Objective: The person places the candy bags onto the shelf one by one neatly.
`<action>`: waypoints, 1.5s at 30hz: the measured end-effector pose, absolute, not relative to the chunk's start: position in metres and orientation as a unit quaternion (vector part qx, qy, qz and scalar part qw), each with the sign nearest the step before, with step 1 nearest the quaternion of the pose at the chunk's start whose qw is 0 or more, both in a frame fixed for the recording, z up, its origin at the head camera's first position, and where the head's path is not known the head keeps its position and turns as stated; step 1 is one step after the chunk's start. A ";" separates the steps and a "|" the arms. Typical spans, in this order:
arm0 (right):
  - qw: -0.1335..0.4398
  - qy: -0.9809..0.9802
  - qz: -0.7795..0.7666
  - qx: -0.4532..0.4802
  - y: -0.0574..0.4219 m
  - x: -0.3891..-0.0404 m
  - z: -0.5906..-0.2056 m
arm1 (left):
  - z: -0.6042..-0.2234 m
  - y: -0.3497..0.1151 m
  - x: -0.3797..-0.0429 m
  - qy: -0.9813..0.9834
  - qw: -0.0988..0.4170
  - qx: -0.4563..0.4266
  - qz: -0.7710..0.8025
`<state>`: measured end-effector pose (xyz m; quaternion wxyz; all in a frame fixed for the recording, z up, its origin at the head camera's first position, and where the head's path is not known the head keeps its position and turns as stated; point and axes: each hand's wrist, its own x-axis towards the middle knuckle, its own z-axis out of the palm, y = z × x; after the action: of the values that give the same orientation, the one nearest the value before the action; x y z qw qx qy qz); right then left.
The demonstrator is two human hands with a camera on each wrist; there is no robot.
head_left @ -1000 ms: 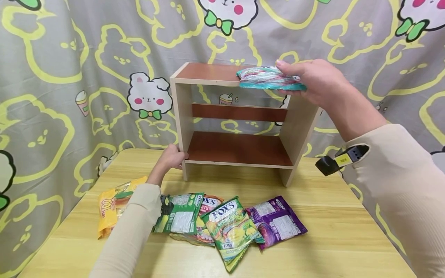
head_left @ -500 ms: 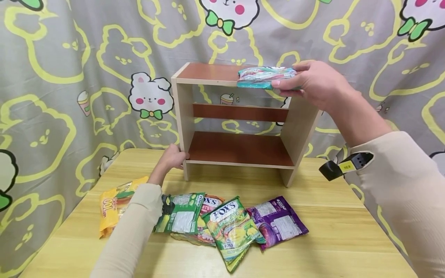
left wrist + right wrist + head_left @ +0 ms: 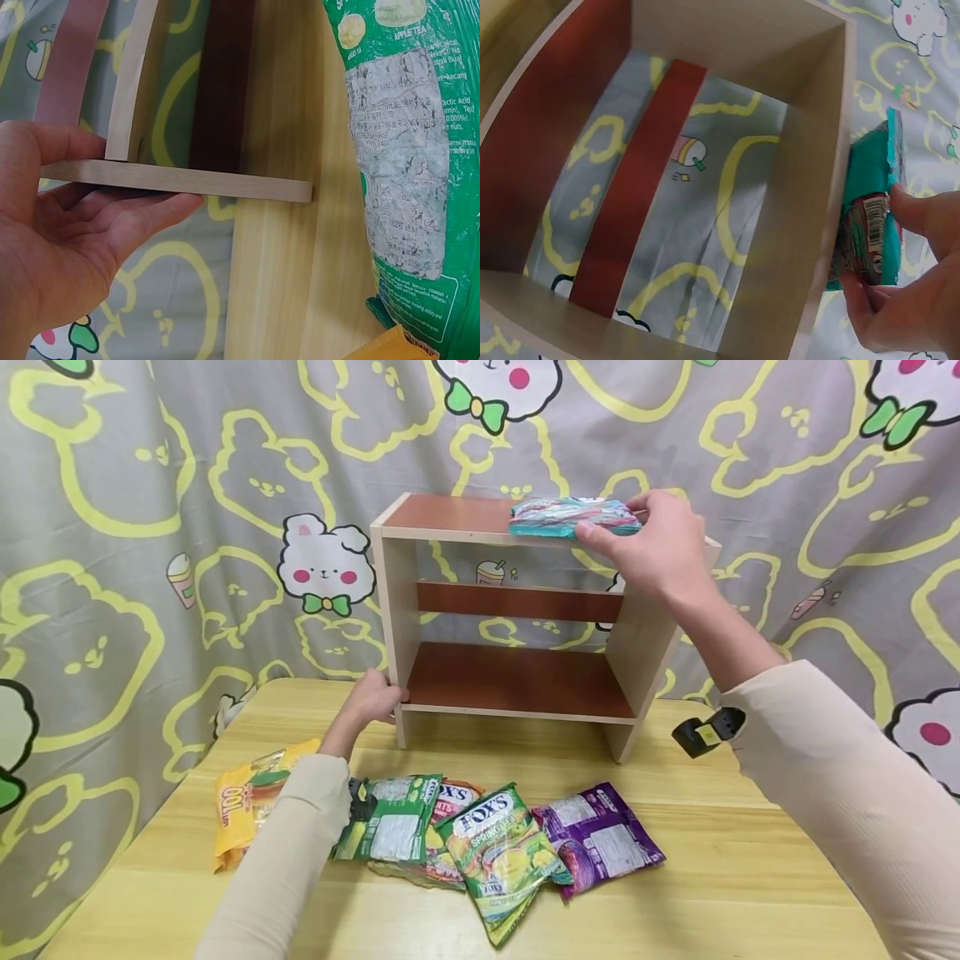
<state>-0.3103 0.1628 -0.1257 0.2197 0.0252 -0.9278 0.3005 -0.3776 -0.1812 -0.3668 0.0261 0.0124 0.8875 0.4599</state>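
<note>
A small wooden shelf with a brown top and pale side panels stands on the table. My left hand grips its left side panel low down. In the left wrist view, the thumb of that hand lies on one face of the panel and the fingers on the other. My right hand holds the right end of a teal candy bag at the shelf's top board, between thumb and fingers. In the right wrist view, the bag lies against the top board, its barcode side showing.
Several candy bags lie in front of the shelf: a yellow bag, a green bag, an orange-red bag, a green-yellow bag and a purple bag. A patterned curtain hangs behind the table.
The teal bag has gone from the shelf top's front edge slightly up and back onto the board. My right hand has shifted left with its grip changed. The left hand stays put.
</note>
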 end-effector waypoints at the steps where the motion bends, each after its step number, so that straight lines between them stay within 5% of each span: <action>1: 0.228 -0.927 0.297 0.027 0.162 -0.311 -0.128 | -0.367 -0.181 -0.378 0.887 0.026 0.013 0.460; 7: 0.259 -0.926 0.270 0.045 0.155 -0.321 -0.139 | -0.368 -0.180 -0.379 0.887 0.027 0.013 0.460; 34: 0.210 -0.951 0.222 0.054 0.147 -0.332 -0.146 | -0.368 -0.180 -0.377 0.889 0.026 0.012 0.457; 45: 0.278 -0.935 0.189 0.113 0.120 -0.311 -0.136 | -0.367 -0.182 -0.378 0.888 0.027 0.010 0.459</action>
<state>-0.3114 0.1200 -0.1356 0.2777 0.1131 -0.9351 0.1888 -0.3777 -0.1816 -0.3669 0.0273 0.0099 0.8881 0.4588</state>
